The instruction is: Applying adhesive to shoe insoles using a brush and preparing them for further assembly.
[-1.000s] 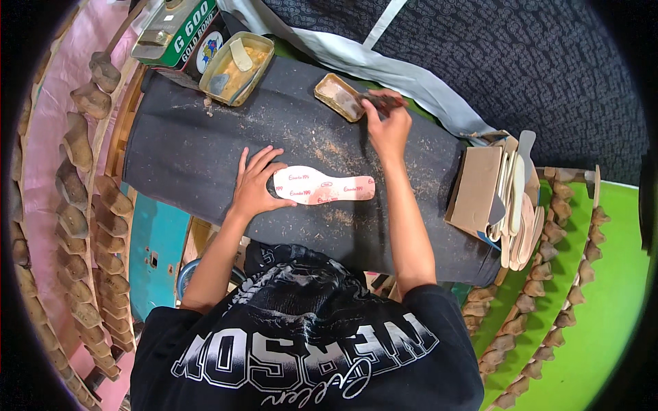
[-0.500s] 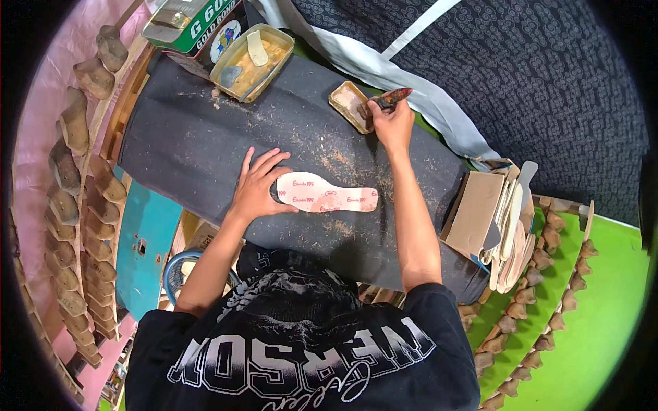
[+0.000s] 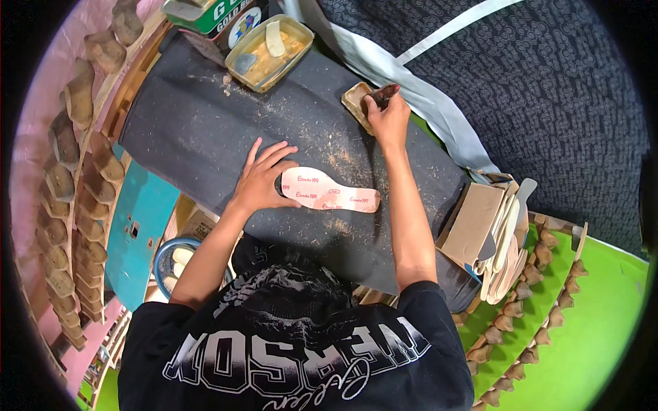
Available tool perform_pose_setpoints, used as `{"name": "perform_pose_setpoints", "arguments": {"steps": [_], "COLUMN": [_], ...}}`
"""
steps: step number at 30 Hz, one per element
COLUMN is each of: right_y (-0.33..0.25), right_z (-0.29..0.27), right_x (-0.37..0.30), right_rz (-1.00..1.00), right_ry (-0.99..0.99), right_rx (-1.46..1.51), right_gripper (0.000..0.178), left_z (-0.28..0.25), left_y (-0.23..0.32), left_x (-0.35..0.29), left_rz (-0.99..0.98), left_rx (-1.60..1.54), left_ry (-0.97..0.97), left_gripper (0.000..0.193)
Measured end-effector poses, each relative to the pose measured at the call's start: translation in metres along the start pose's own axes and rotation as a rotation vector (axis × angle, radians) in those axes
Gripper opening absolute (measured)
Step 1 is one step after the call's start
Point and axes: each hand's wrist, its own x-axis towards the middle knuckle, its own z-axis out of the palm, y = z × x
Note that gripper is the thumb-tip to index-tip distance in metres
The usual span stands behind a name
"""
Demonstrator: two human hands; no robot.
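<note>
A pale insole board (image 3: 337, 194), sole-shaped with red print on it, lies flat on the dark work surface. My left hand (image 3: 264, 181) pinches its wide left end between thumb and forefinger, the other fingers spread above the cloth. Farther off to the right, my right hand (image 3: 391, 123) is closed round a brush (image 3: 386, 92) with a dark, red-stained handle. The brush is at a small shallow tray (image 3: 352, 101) with a pale, crusted inside. My fingers and the tray's edge hide the bristles.
A tub of yellowish paste (image 3: 240, 77) stands at the far left beside a green and black can (image 3: 218, 27). At right, a cardboard box (image 3: 466, 222) holds sole-shaped pieces. Shoe lasts (image 3: 82, 92) line racks on both sides. Crumbs litter the dark cloth (image 3: 185, 130).
The view has shifted slightly. My right hand has moved a little left against the tray, and the brush handle's tilt has changed. My left hand keeps its hold on the insole board.
</note>
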Motion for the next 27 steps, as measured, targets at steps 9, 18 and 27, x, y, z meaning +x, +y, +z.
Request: {"name": "perform_pose_setpoints", "arguments": {"steps": [9,18,27], "right_y": [-0.011,-0.007,-0.038], "right_z": [0.012,-0.005,0.003], "right_x": [0.007,-0.022,-0.199], "right_rz": [-0.082,-0.011,0.13], "right_ry": [0.133,0.251,-0.008], "right_rx": [-0.059,0.112,0.287], "right_gripper": [0.035,0.03,0.027], "left_z": [-0.003,0.003,0.006], "left_y": [0.0,-0.001,-0.002], "left_x": [0.0,-0.002,0.004], "left_rz": [-0.015,0.005,0.053], "left_rx": [-0.004,-0.001,0.008], "left_ry": [0.005,0.008,0.04], "left_gripper": [0.075,0.078,0.08]}}
